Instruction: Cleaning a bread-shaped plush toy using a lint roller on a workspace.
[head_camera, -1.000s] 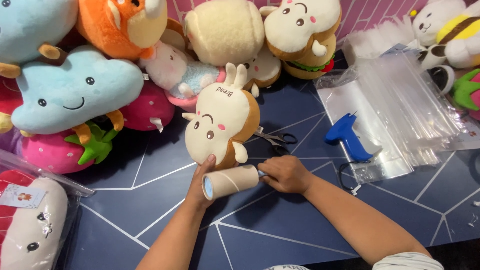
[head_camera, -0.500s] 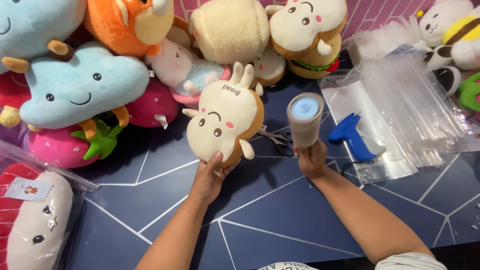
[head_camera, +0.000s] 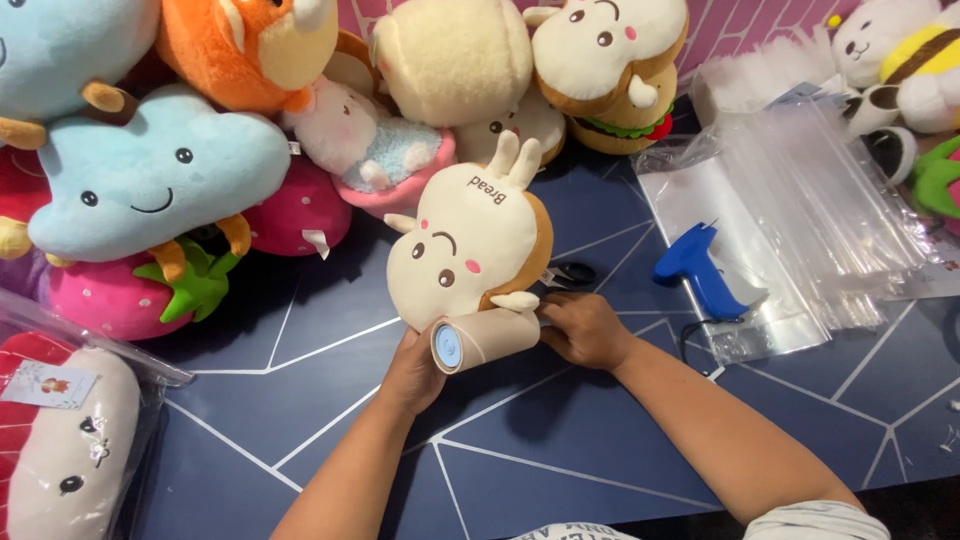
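We see the left hand cupped under the lower edge of a cream toast-shaped plush toy with a small face, its fingers closed on the toy's base. The toy stands near the middle of the dark blue tabletop, leaning toward twelve o'clock. The right hand, at three o'clock of the toy's base, has its fingers clamped around the handle end of a lint roller, which lies sideways against the bottom of the toy, its blue end cap facing us.

Just at twelve o'clock of the right hand lie black scissors. Farther toward three o'clock a blue tagging gun rests on a stack of clear plastic bags. At nine o'clock of the toy sit a blue cloud plush and a pink strawberry plush; at seven o'clock a bagged plush lies at the tabletop's edge.
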